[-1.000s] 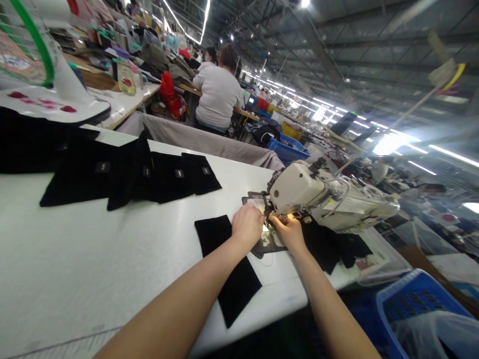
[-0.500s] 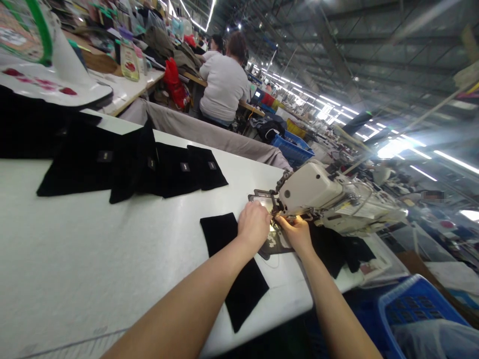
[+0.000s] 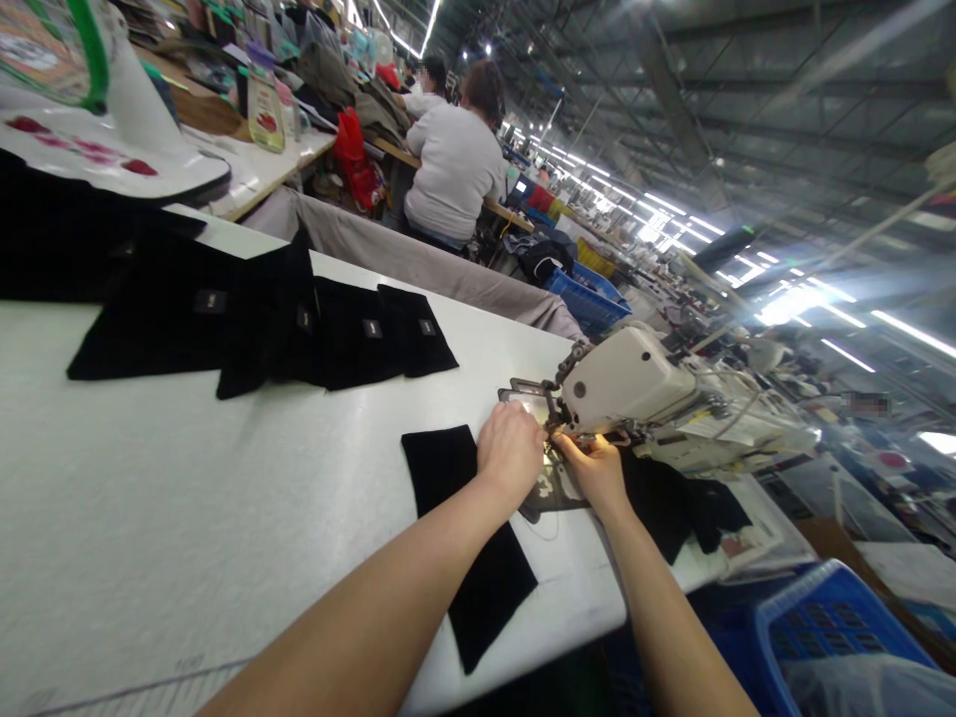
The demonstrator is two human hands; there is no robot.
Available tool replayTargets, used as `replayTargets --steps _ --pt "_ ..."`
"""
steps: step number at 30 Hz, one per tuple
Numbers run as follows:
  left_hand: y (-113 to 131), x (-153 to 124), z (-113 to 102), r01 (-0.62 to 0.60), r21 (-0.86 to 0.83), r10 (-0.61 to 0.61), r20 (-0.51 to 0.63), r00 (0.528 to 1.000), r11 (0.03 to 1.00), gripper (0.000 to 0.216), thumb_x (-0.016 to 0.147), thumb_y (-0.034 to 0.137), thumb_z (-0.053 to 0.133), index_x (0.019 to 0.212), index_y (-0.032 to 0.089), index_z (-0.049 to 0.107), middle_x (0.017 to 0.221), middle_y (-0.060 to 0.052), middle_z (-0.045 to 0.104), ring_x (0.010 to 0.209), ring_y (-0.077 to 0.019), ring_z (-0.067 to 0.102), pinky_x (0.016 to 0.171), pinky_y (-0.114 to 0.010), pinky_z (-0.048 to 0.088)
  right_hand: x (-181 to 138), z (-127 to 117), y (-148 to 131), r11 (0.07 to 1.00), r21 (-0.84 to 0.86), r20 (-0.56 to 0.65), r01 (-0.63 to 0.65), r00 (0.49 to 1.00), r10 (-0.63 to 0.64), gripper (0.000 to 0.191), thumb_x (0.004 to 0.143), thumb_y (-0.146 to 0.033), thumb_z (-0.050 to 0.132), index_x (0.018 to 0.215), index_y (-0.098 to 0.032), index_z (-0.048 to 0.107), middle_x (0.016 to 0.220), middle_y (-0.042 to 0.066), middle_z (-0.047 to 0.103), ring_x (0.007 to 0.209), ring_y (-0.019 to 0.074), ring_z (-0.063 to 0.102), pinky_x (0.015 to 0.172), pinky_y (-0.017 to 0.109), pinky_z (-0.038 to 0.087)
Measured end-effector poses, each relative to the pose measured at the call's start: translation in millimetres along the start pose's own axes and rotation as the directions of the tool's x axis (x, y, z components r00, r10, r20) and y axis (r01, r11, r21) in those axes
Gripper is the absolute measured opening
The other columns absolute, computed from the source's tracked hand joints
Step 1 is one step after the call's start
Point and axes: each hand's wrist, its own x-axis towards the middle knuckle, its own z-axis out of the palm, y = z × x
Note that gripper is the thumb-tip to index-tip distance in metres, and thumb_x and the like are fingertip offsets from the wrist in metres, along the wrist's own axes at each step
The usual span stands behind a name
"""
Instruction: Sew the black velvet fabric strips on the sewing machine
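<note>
Since one second ago, the whole view has been shifted a little, so the white metal sewing machine [image 3: 627, 378] is now seen a bit farther to the right. Both hands have been kept at its needle, where a small yellow light is shone.

The left hand [image 3: 511, 450] is curled, with its fingertips turned in toward the needle. It cannot be told if anything is held in it. The thumb and a finger of the right hand [image 3: 597, 471] are brought close together, just beside the needle on the other side. What is pinched there, if anything, is too small to be seen. Under the hands, a shiny grey metal plate [image 3: 557, 488] is partly covered.

The flat black cloth piece with four sides [image 3: 489, 597] is laid on the smooth white tabletop [image 3: 284, 498], in the lower middle of the frame. It is crossed by the left forearm, so its middle is hidden. More dark black cloth [image 3: 657, 503] is seen right of the machine's front, partly hidden by the right arm.

At the left of the frame, a row of black cloth pieces [image 3: 348, 354] is spread out, with small grey labels [image 3: 372, 329] on them. In the lower right, a blue plastic basket [image 3: 762, 622] can be seen. In the upper middle, a person in a light grey top [image 3: 455, 164] is seen from behind.
</note>
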Motion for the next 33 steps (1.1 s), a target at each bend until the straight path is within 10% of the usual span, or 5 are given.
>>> replayTargets --steps 33 --pt "0.6 0.2 -4.8 0.002 -0.007 -0.002 0.034 0.999 1.000 0.028 0.095 0.024 0.052 0.080 0.017 0.075 0.101 -0.010 0.069 0.102 -0.0252 0.060 0.087 -0.033 0.049 -0.5 -0.3 -4.8 1.000 0.006 0.023 0.017 1.000 -0.017 0.036 0.071 -0.055 0.073 0.073 -0.019 0.072 0.076 0.007 0.077 0.074 0.0250 0.071 0.071 0.034 0.054"
